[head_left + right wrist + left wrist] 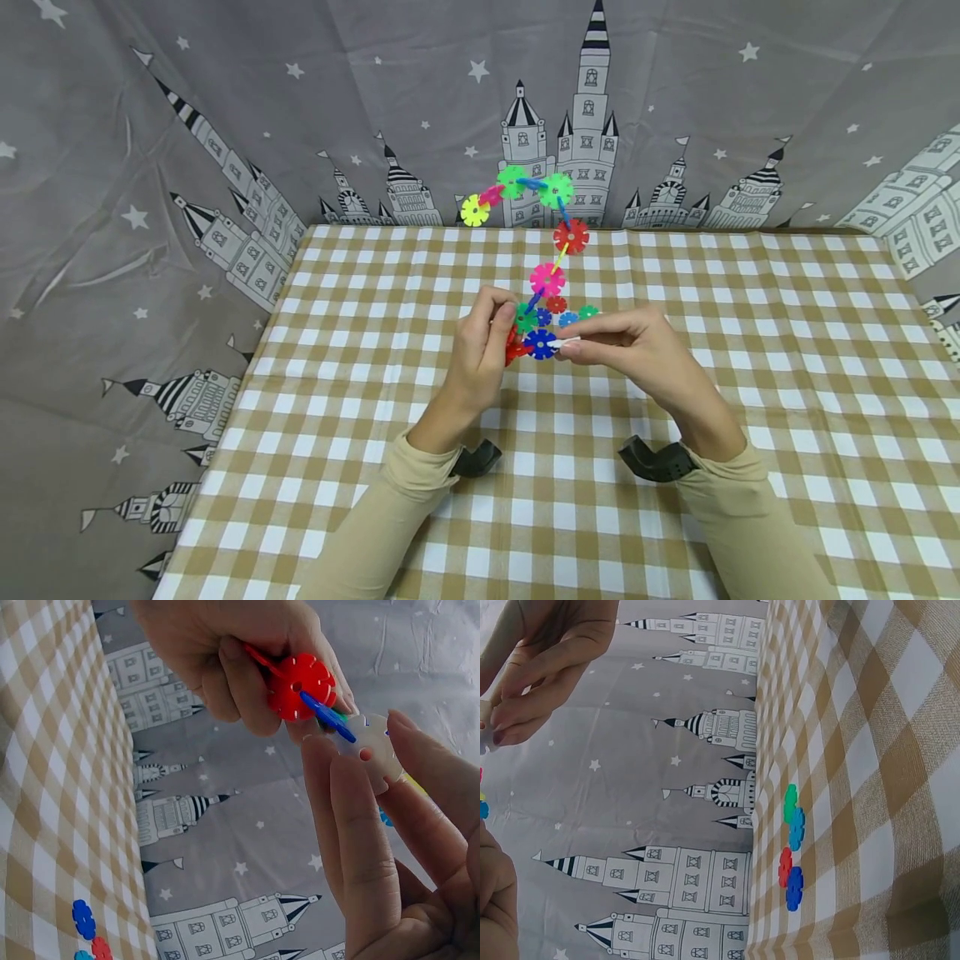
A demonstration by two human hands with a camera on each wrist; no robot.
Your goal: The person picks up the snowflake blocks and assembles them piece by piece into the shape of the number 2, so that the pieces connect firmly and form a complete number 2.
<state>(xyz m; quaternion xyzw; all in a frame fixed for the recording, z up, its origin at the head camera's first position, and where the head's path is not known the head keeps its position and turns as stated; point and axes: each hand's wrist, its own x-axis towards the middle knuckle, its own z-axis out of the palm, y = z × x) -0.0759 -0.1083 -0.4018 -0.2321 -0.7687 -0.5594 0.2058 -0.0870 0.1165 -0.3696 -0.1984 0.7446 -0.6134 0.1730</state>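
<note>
My left hand (480,342) grips a chain of slotted plastic interlocking discs near its lower end, by the green disc (526,317) and red discs (298,688). From there the chain (547,281) rises and bends left through pink, red, green and blue discs to a yellow disc (475,210). A dark blue disc (541,344) sticks out from the red one toward the right. Between thumb and fingers, my right hand (637,342) pinches a white disc (371,754), its edge right at the blue disc's edge.
Several loose discs lie on the checked tablecloth (360,375) beyond the hands: red (785,867), dark blue (795,889), light blue (797,829) and green (790,803). A grey curtain (420,50) printed with castles and stars hangs behind the table and along its left side.
</note>
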